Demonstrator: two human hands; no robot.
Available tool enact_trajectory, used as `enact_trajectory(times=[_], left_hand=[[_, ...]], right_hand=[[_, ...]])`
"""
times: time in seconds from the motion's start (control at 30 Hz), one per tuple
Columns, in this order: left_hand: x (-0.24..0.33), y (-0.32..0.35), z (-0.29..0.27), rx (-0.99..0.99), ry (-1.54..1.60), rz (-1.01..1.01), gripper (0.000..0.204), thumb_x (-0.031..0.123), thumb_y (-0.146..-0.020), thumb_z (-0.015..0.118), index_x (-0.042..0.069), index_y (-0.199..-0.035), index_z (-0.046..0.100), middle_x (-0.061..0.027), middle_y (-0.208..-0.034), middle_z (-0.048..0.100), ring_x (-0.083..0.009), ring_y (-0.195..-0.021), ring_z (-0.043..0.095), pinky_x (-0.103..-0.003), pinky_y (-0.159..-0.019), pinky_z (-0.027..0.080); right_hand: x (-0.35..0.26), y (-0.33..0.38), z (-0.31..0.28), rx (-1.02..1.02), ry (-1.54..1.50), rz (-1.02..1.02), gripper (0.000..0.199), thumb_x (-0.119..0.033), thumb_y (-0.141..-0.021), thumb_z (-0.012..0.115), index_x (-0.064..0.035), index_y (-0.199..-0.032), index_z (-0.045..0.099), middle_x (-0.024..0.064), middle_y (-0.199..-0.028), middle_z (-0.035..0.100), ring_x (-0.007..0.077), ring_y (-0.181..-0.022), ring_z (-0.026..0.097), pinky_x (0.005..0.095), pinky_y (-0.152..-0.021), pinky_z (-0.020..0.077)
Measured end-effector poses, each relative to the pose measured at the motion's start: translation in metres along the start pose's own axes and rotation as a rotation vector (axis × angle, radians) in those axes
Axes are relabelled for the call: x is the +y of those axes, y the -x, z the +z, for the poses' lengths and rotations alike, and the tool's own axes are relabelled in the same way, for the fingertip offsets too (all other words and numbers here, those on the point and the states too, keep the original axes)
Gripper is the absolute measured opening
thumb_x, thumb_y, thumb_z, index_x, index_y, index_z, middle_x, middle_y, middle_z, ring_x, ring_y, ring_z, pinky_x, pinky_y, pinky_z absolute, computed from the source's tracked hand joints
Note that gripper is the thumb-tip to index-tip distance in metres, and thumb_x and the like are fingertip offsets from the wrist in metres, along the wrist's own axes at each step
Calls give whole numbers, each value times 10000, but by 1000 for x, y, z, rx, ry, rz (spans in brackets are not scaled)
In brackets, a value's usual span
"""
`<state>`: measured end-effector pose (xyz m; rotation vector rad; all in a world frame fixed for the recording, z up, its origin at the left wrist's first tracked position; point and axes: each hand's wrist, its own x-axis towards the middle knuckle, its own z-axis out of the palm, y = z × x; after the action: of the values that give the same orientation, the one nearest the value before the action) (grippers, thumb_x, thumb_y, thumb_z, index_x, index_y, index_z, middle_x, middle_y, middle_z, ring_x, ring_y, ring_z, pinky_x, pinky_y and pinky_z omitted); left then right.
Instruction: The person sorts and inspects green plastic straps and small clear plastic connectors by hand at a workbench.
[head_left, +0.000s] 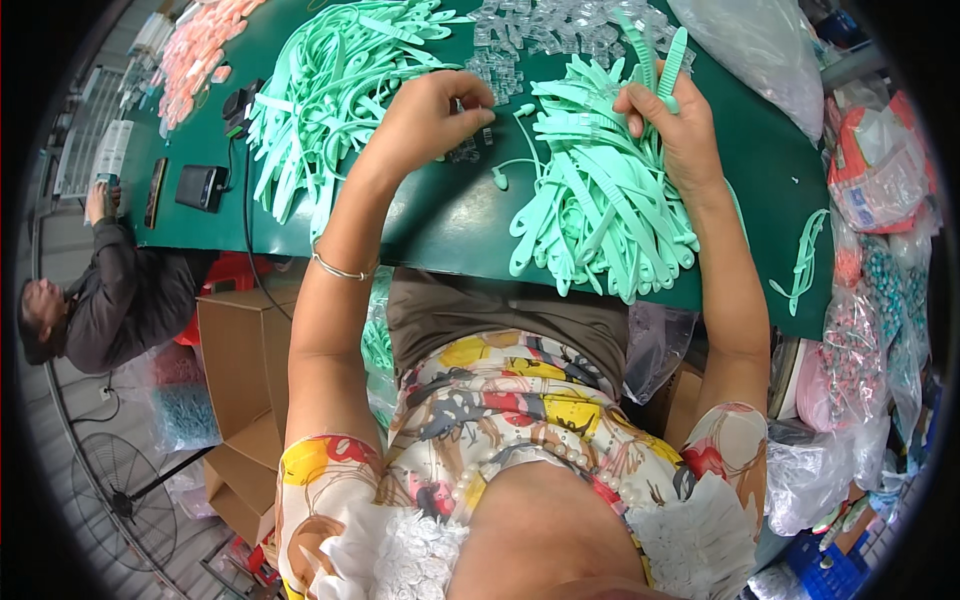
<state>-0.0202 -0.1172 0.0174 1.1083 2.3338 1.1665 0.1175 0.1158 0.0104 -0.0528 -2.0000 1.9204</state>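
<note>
My right hand (680,125) is closed on a mint-green ridged strap (674,62), whose rounded end points up between the fingers. Under and beside that hand lies a pile of matching straps (600,205), some with a clear piece across them. My left hand (430,118) hovers over the table left of this pile, thumb and fingers curled together; whatever they pinch, if anything, is too small to make out. Close to its fingertips are a few small clear plastic clips (466,150). A larger heap of mint-green straps (335,80) spreads beyond my left forearm.
Clear plastic clips (545,28) lie heaped at the far side of the green table (430,225). Orange pieces (200,50), a black box (201,188) and a phone (156,192) are at left. A clear bag (755,60) rests far right. Another person (130,290) sits at left.
</note>
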Motion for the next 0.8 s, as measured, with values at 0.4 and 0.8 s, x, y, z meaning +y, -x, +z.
enact_trajectory(times=[0.4,0.8], left_hand=[[8,14,15,88,-609,234,164,120,-659,688,53,-801,641,-88,-801,606,-271,-752,590,-353,-644,468],[42,-22,39,222,-64,418,198,73,-679,704,12,-852,630,-34,-774,551,-121,-647,474,-247,-608,416]], right_hand=[[3,0,-6,-25,-117,18,166,-145,-865,557,-5,-950,532,81,-809,616,87,-640,504,232,-623,406],[1,3,-5,-5,-126,37,252,-80,-769,642,1,-987,544,33,-818,562,89,-664,542,233,-649,431]])
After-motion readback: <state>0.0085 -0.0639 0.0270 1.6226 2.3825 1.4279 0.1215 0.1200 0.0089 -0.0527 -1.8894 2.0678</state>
